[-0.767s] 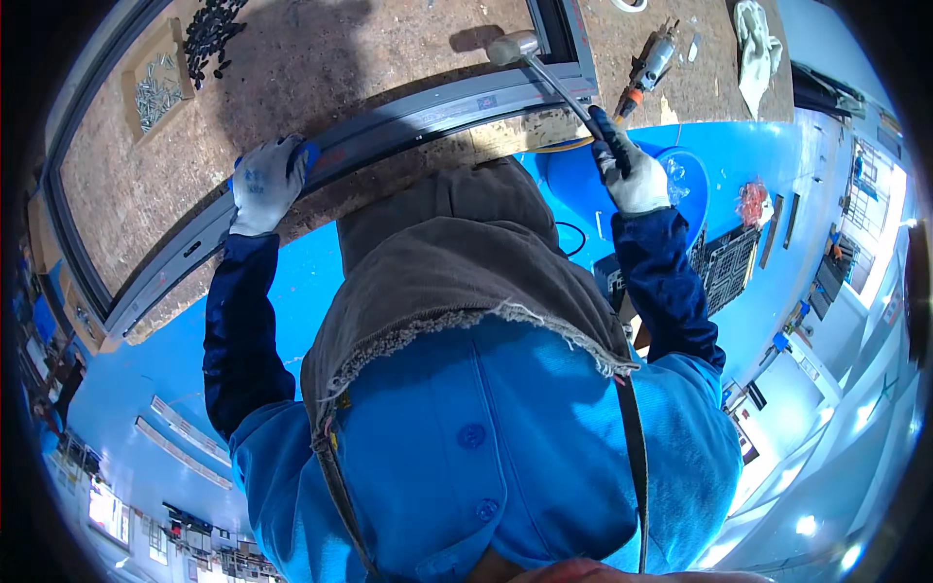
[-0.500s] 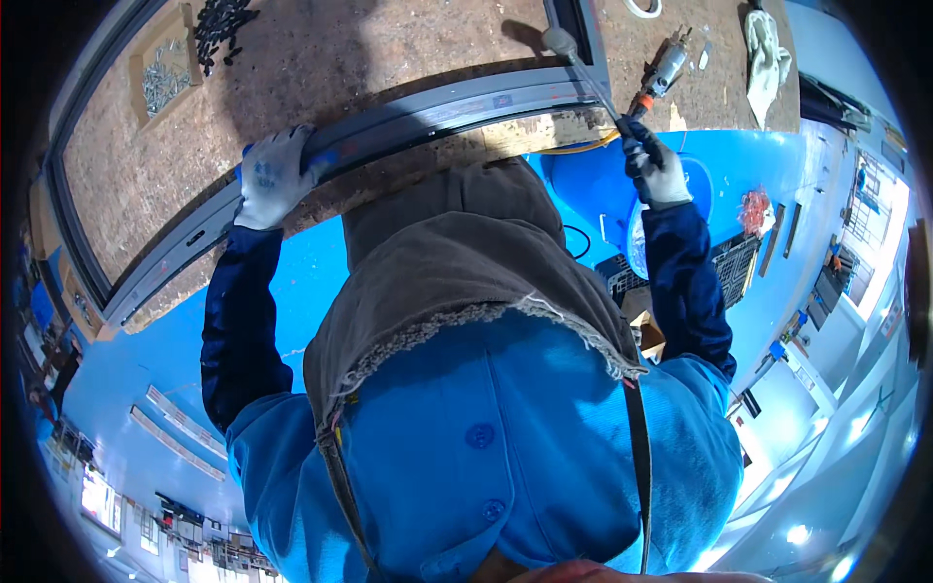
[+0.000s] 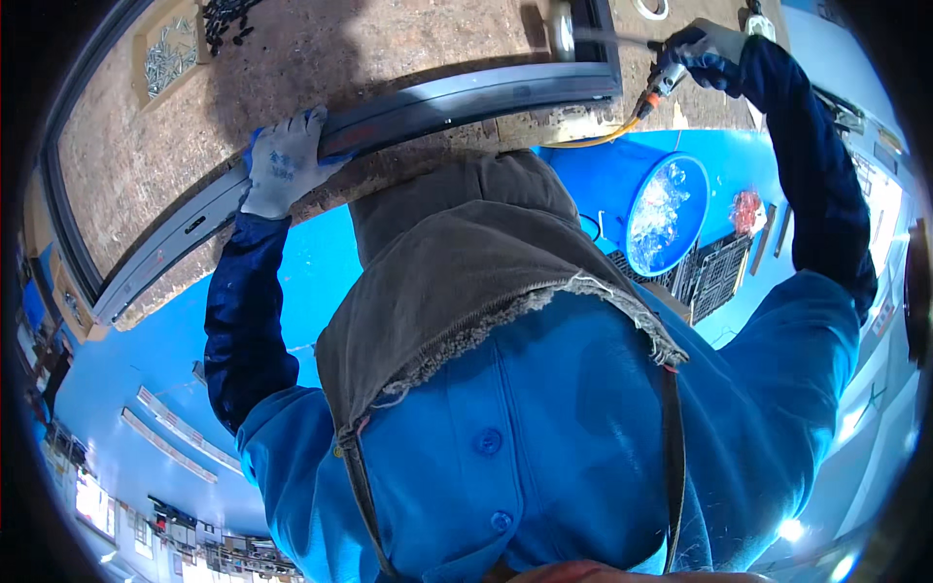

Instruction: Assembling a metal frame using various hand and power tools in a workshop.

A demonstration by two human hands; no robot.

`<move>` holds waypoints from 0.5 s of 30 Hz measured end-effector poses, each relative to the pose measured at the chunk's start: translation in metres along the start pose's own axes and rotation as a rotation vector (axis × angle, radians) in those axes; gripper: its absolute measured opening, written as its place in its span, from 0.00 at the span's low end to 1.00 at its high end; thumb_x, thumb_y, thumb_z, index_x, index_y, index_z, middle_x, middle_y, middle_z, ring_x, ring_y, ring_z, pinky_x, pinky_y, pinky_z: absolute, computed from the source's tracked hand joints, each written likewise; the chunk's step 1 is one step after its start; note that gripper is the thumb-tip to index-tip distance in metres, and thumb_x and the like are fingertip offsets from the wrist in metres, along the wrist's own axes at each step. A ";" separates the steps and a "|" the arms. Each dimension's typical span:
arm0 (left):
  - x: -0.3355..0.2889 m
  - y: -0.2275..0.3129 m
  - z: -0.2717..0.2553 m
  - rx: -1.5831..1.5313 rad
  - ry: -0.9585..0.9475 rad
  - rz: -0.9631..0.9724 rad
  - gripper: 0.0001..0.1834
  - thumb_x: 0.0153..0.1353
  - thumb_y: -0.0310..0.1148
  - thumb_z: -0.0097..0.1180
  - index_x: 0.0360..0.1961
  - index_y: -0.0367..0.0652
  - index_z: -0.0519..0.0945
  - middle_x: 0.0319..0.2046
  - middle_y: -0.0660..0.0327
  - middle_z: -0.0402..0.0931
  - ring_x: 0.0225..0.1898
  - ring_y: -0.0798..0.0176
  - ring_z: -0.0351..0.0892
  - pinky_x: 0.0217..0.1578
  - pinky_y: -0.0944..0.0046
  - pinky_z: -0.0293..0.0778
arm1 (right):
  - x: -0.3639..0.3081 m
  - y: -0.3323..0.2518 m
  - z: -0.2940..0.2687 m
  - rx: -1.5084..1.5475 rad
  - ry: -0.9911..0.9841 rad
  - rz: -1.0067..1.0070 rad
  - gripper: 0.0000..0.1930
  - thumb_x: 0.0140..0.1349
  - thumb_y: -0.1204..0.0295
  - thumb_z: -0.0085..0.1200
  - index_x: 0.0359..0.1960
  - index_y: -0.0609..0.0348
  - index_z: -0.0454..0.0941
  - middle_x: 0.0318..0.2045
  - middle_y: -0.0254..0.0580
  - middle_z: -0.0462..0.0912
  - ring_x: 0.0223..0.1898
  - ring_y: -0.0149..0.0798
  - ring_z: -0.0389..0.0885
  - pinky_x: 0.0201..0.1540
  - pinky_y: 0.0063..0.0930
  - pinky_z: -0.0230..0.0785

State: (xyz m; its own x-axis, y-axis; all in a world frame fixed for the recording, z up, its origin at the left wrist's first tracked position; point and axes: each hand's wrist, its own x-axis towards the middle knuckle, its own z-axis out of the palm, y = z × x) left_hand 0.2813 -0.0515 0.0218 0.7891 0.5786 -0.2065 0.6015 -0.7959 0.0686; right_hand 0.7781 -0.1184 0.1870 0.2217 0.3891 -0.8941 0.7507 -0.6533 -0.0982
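Note:
A dark grey metal frame [image 3: 466, 100] lies on the workbench, its near bar along the front edge. My left hand [image 3: 285, 163], in a white and blue work glove, grips that near bar left of centre, the fingers over its top. At the bench's right side my gloved right hand [image 3: 708, 56] is closed round the handle of a mallet [image 3: 562, 34]. The mallet's head, smeared by motion, is just inside the frame's right corner, by the side bar; whether it touches the bar I cannot tell.
An air tool [image 3: 664, 83] with a yellow hose lies under my right hand. Screws fill a cardboard box [image 3: 138, 73] at the far left, beside several black parts [image 3: 225, 19]. A blue barrel [image 3: 707, 199] holding clear plastic stands below the bench, near a black pallet [image 3: 724, 277].
My right hand has swung up and to the right. The mallet has turned from slanting to nearly level, its head now lower into the frame's corner. My left hand keeps its grip.

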 end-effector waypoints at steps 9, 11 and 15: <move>0.009 0.000 0.007 -0.026 -0.001 0.047 0.36 0.48 0.60 0.58 0.51 0.44 0.73 0.36 0.53 0.78 0.39 0.54 0.78 0.42 0.57 0.72 | 0.012 -0.030 -0.035 -0.020 -0.356 0.033 0.13 0.60 0.68 0.53 0.46 0.56 0.79 0.18 0.30 0.76 0.15 0.24 0.68 0.15 0.18 0.57; 0.012 -0.002 0.007 -0.035 -0.033 0.044 0.36 0.48 0.60 0.57 0.50 0.44 0.73 0.34 0.54 0.78 0.38 0.55 0.79 0.41 0.58 0.72 | 0.003 -0.045 -0.055 -0.119 -0.378 -0.029 0.17 0.58 0.66 0.57 0.47 0.59 0.78 0.21 0.32 0.77 0.17 0.27 0.70 0.18 0.21 0.61; 0.007 -0.005 0.008 -0.029 0.046 0.004 0.34 0.44 0.59 0.60 0.46 0.44 0.76 0.35 0.54 0.78 0.35 0.53 0.79 0.35 0.56 0.74 | 0.012 -0.013 -0.050 -0.252 -0.280 -0.332 0.16 0.60 0.62 0.52 0.46 0.58 0.76 0.17 0.31 0.73 0.14 0.27 0.68 0.15 0.22 0.60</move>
State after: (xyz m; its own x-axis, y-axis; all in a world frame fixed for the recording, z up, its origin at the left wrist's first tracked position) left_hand 0.2828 -0.0453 0.0125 0.7961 0.5833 -0.1611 0.6010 -0.7932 0.0981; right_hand 0.8023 -0.0726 0.1999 -0.2041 0.3374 -0.9189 0.8870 -0.3333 -0.3195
